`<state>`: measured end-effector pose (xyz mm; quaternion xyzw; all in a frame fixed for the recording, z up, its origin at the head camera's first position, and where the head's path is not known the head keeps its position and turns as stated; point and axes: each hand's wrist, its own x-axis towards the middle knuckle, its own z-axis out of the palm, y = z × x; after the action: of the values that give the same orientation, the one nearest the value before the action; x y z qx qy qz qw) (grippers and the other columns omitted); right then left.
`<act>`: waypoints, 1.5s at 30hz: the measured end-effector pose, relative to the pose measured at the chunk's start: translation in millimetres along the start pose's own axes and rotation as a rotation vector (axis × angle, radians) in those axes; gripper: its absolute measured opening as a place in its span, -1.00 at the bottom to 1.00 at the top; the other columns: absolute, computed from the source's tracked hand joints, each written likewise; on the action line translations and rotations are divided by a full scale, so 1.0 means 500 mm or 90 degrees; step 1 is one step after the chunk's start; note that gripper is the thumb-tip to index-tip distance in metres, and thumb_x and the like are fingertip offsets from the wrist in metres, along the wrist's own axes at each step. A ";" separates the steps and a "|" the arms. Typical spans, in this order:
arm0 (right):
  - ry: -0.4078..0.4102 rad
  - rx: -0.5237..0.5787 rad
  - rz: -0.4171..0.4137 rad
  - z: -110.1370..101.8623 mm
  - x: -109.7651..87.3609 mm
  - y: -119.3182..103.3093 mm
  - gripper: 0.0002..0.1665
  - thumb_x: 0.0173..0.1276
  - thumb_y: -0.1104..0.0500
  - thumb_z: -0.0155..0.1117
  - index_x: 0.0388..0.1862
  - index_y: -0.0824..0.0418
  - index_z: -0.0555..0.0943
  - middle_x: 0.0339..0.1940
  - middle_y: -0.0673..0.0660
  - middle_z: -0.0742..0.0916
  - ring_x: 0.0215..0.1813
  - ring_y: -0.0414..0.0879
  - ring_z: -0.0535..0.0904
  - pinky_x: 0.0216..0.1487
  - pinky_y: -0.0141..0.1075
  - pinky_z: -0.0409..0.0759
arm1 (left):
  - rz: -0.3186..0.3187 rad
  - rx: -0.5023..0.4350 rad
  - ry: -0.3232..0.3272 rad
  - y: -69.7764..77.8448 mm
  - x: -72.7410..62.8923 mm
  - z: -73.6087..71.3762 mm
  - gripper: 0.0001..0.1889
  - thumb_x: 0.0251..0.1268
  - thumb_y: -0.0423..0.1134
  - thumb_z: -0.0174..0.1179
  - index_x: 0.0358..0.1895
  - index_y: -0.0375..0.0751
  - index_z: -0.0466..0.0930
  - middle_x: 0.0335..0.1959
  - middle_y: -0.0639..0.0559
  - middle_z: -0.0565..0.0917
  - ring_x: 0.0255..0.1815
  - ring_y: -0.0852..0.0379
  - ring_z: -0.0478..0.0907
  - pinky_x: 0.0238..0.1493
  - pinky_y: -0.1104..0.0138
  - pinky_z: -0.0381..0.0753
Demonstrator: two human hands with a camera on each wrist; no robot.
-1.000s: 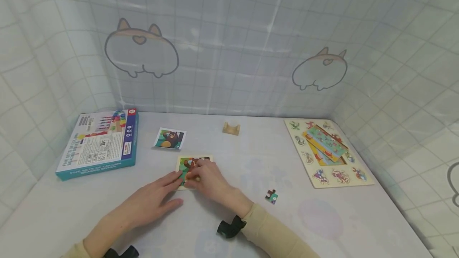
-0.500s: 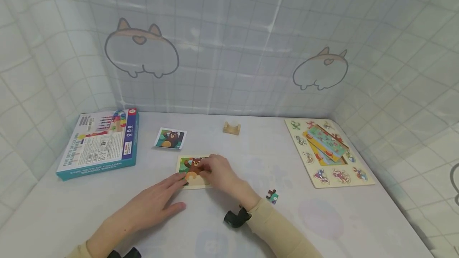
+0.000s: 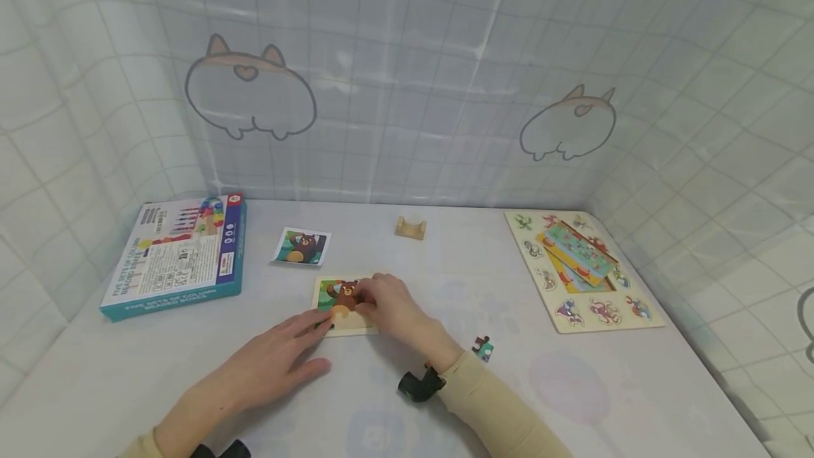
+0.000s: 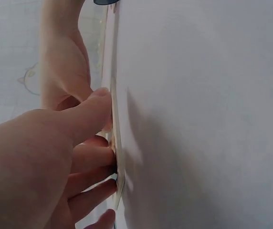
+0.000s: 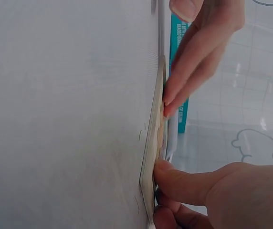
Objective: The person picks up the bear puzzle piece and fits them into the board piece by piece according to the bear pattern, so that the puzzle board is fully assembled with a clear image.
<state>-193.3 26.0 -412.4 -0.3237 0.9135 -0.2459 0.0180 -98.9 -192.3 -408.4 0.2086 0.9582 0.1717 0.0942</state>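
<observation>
A small wooden jigsaw puzzle (image 3: 346, 297) with a brown bear picture lies in front of me, its lower part showing bare wood. My left hand (image 3: 273, 359) rests its straight fingertips on the lower left of the board. Over the right side, my right hand (image 3: 394, 313) has its thumb and fingers bent together at a puzzle piece, mostly hidden beneath them. The right wrist view shows the right thumb (image 5: 174, 180) against the low board (image 5: 151, 157). One loose jigsaw piece (image 3: 483, 349) lies right of the right wrist.
A bear picture card (image 3: 302, 247) lies behind the puzzle. A boxed toy (image 3: 178, 253) sits at the left, and a small notched wooden block (image 3: 410, 227) stands at the back. At the right, a wooden animal board (image 3: 547, 302) carries several colourful cards (image 3: 581, 253).
My right hand has shifted slightly right over the puzzle, uncovering more of the bear's middle. It then stays nearly still. My left hand has slid a little along the board's left side.
</observation>
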 end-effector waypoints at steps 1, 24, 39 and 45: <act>-0.002 -0.001 0.000 0.000 0.000 0.000 -0.80 0.34 0.20 0.41 -0.07 0.15 0.73 -0.36 -0.01 0.67 -0.32 -0.23 0.44 -0.30 -0.46 0.38 | -0.003 -0.002 -0.002 0.000 0.000 -0.001 -0.27 0.39 0.25 0.12 0.46 -0.15 0.38 0.53 -0.03 0.31 0.53 -0.14 0.25 0.44 -0.11 0.35; -0.062 0.057 -0.004 -0.011 -0.016 0.016 -0.69 0.35 0.16 0.40 0.06 0.15 0.70 -0.18 0.02 0.70 -0.18 -0.21 0.50 -0.15 -0.45 0.48 | -0.032 -0.068 -0.059 -0.007 0.000 -0.007 -0.14 0.32 0.39 0.07 0.52 -0.09 0.27 0.58 -0.03 0.21 0.59 -0.12 0.14 0.41 -0.17 0.36; -0.077 0.151 -0.024 -0.060 -0.126 0.072 -0.63 0.34 0.11 0.42 0.11 0.15 0.67 0.00 0.00 0.71 0.07 -0.17 0.61 0.18 -0.31 0.60 | -0.014 -0.078 -0.049 -0.010 -0.004 -0.006 -0.17 0.35 0.37 0.05 0.52 -0.08 0.27 0.59 -0.02 0.20 0.59 -0.13 0.13 0.40 -0.19 0.36; -0.062 0.166 -0.033 -0.080 -0.175 0.130 -0.65 0.27 0.05 0.49 0.02 0.05 0.70 -0.06 -0.09 0.70 -0.02 -0.21 0.60 0.08 -0.33 0.61 | -0.009 -0.079 -0.051 -0.009 -0.001 -0.006 -0.18 0.36 0.35 0.05 0.52 -0.11 0.27 0.59 -0.03 0.20 0.59 -0.12 0.13 0.42 -0.17 0.34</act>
<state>-169.6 139.5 -418.4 -0.3535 0.8633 -0.3468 0.0978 -100.6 -197.1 -407.3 0.2020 0.9426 0.2217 0.1466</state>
